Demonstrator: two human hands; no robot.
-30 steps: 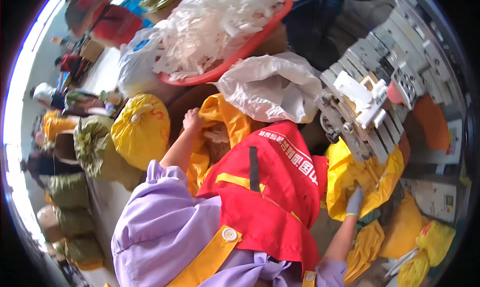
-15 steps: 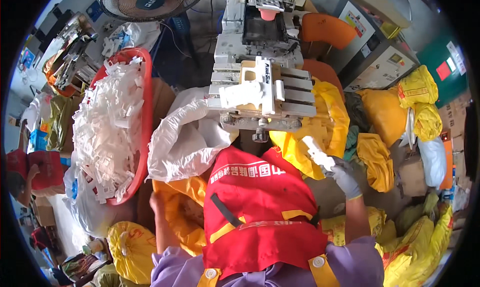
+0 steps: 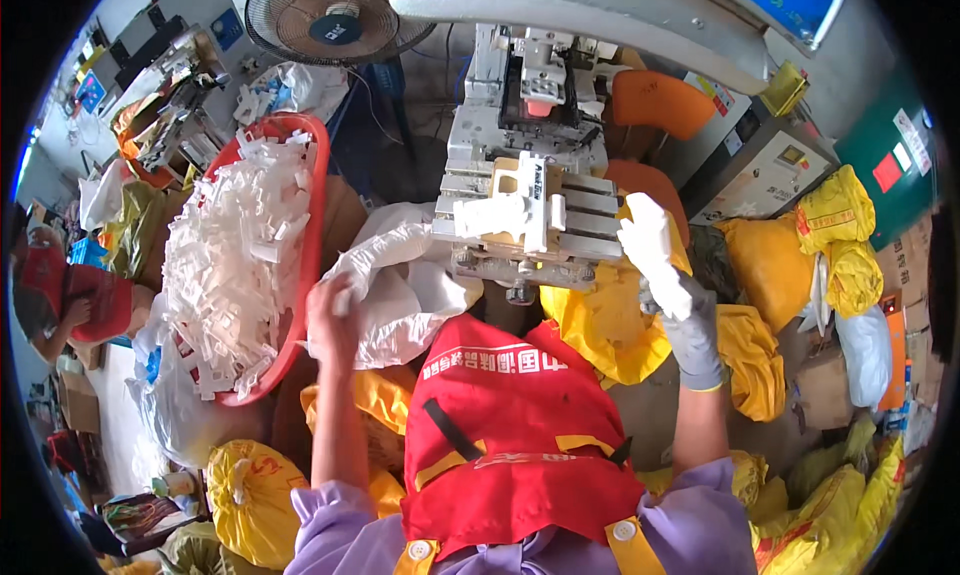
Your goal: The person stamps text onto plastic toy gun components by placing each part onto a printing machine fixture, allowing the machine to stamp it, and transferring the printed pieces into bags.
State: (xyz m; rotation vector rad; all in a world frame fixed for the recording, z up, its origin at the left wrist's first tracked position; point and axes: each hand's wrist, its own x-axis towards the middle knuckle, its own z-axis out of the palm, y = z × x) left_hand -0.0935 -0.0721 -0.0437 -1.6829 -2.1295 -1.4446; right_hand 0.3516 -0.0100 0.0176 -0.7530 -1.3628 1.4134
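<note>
White plastic piece (image 3: 652,250) rises from a worker's gloved right hand (image 3: 694,327), its long axis tilted from 5 o'clock toward 11. At far left, a red tub (image 3: 320,190) brims with pale plastic parts (image 3: 235,265), at 10 o'clock from the bare left hand (image 3: 335,320). That hand, blurred, is at the white sack (image 3: 392,333); whether its fingers are closed on anything, I cannot tell from where I stand. Farther right, at its 2 o'clock, sits the machine's slatted bed (image 3: 590,246), bearing another white piece (image 3: 495,215). Next, an open yellow sack (image 3: 590,343) gapes at the right hand's 9 o'clock. Farthest right, gray-gloved fingers wrap the raised piece's lower end; its upper end shows just beside the bed, which lies at those fingers' 10 o'clock, the right hand being nearer.
</note>
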